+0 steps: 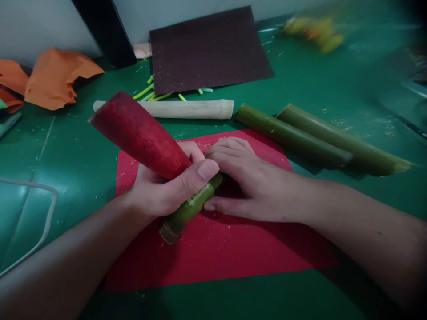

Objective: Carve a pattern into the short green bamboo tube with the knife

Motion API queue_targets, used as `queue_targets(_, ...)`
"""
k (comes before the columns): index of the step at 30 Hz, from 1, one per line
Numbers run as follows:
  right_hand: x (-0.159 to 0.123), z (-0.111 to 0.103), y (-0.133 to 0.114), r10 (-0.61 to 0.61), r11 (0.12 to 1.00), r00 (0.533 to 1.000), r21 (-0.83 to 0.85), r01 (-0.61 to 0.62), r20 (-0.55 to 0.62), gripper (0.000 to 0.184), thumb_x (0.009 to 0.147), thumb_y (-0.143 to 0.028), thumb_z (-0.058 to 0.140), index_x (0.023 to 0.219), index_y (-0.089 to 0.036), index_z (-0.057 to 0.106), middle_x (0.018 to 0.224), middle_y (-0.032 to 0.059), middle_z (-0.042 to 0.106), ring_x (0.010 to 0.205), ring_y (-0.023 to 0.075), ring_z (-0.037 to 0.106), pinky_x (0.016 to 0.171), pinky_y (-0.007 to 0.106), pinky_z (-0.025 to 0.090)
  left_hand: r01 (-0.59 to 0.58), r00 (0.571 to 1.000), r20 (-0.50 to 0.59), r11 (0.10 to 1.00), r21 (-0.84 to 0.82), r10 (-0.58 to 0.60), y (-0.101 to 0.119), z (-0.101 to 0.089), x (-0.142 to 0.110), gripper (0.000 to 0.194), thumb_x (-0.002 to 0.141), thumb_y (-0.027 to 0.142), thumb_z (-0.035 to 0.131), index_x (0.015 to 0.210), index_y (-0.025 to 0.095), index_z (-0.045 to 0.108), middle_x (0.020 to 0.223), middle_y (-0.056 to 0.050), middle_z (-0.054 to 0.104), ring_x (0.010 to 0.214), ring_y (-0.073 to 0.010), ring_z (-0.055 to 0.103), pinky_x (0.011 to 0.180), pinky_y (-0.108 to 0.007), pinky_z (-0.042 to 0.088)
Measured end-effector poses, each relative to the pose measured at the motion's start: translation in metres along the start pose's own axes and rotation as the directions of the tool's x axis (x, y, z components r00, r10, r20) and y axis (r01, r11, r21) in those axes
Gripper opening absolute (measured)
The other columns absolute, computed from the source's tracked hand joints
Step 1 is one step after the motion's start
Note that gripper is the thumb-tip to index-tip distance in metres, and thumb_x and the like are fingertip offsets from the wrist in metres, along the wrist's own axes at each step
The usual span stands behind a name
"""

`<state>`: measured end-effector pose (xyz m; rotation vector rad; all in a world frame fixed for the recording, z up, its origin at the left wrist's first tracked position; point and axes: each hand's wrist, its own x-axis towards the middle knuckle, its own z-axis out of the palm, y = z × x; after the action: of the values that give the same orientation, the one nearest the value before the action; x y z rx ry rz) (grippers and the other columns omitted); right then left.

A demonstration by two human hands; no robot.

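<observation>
My left hand is closed around the narrow end of a red, wood-grained piece that flares toward the upper left. Whatever lies past its narrow end is hidden by my fingers. Beneath that hand a short green bamboo piece slants over a red sheet, its near end cut at a joint and its skin scraped pale in one spot. My right hand grips the bamboo's far part, thumb on the near side and fingers curled over it.
Two green bamboo pieces lie to the right, behind my right forearm. A pale stick lies behind the red sheet. Farther back are a dark sheet, green-yellow strips and crumpled orange paper. A grey cord loops at left.
</observation>
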<state>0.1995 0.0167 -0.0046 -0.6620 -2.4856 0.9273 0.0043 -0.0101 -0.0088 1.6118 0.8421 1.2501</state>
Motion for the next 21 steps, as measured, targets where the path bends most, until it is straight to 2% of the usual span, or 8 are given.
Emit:
queue_targets(6,0.0004,0.0015,0.0007,-0.028,0.999,1.0,-0.028,0.027,-0.009,0.031,0.089,-0.043,0.072,0.104,-0.017,0.063,0.102,0.0078,0.064,0.102,0.0257,0.057,0.097,0.046,0.037,0.016,1.0,0.011,1.0,-0.011,-0.016,0.0008,-0.0005,-0.0012,0.039,0.091,0.047,0.068,0.066,0.017,0.065,0.048,0.002,0.053,0.039,-0.0056,0.046,0.037,-0.019,0.031)
queue_targets(13,0.0006,0.0011,0.0018,-0.02,1.0,0.999,-0.004,0.02,-0.028,0.031,0.088,-0.041,0.073,0.104,-0.017,0.063,0.1,0.006,0.065,0.101,0.0238,0.057,0.098,0.044,0.037,0.055,0.998,0.039,0.998,-0.019,-0.054,0.0034,-0.0019,-0.0013,0.042,0.092,0.049,0.067,0.065,0.016,0.064,0.049,0.001,0.054,0.04,-0.0062,0.047,0.037,-0.019,0.033)
queue_targets(21,0.0003,0.001,0.0024,-0.019,1.0,0.999,0.0,0.02,-0.046,0.027,0.088,-0.039,0.074,0.101,-0.018,0.064,0.098,0.0058,0.066,0.1,0.0237,0.058,0.096,0.042,0.038,0.078,0.997,-0.016,0.997,0.001,-0.078,0.0066,0.0022,0.0006,0.042,0.089,0.048,0.07,0.062,0.017,0.064,0.05,0.001,0.054,0.041,-0.0059,0.047,0.039,-0.02,0.034)
